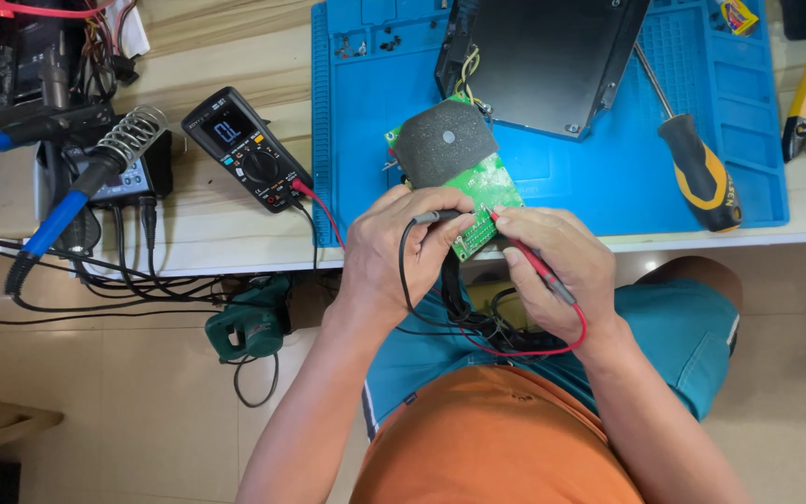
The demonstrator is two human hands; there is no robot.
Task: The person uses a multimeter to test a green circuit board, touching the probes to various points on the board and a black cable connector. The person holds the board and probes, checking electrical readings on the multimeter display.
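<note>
Nearest me, my left hand [394, 247] has its fingers closed around one black probe [436, 217], and my right hand [562, 266] has its fingers pinched on one red probe [534, 261]. Both tips meet between my fingertips on the near edge of a single green circuit board [487, 191]. The board is small and rectangular, tilted, with pale printing on its near end and a dark grey foam pad [445, 142] with a pale dot covering its far half. It sits just beyond my fingers, over the near edge of the blue mat [608, 177]. Black and red leads loop down below my hands.

Left of my left fingers, one black meter [246, 149] lies on the tabletop [235, 56], its screen lit. Further left, one soldering iron with a blue handle [58, 219] rests in a coiled stand.

Right of my right fingers, one screwdriver [697, 168] with a black and yellow grip lies on the mat. Beyond the board, one black metal case [543, 56] lies flat.
</note>
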